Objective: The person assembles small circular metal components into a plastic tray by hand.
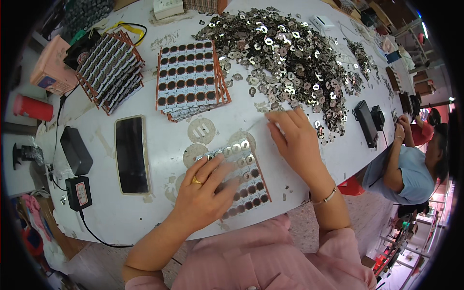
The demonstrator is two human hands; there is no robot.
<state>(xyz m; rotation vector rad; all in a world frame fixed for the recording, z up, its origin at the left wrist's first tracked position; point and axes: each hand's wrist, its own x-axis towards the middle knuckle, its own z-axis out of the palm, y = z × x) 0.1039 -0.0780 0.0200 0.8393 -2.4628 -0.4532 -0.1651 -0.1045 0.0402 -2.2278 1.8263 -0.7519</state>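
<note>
Partly under my left hand (200, 193) lies a flat panel (256, 176) of round dark spots, with shiny metal pieces sitting on its far rows. Its fingers are over the panel; those on the right are smeared by motion, so any grip is unclear. There is a gold ring on one finger. My right hand (295, 140) reaches over the white table, right of the panel, fingers apart and nothing visible in them. Its fingertips are at the near edge of a large heap of small metal pieces (299, 63).
A stack of dotted panels (188, 77) stands beyond my left hand, with another stack (111, 72) farther left. A phone (133, 154), black power adapters (77, 150) and a red cup (34, 107) are on the left. Black device (366, 124) at right; another person (406, 169) sits beyond.
</note>
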